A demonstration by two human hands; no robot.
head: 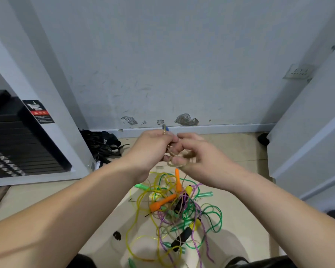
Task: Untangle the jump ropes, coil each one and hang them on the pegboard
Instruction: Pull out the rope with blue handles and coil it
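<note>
A home-gym corner: a black weight stack (pixel 17 144) stands left of the scuffed wall (pixel 162 64), with tangled jump ropes (pixel 174 213) on the floor below it.

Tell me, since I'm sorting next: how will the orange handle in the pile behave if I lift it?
The orange handle itself looks stiff and probably light, being slim plastic. Its yellow rope seems floppy and threads through the pile of ropes, so lifting would likely drag neighbours along. Freed on the floor, its rounded tapered shape might roll.
</note>
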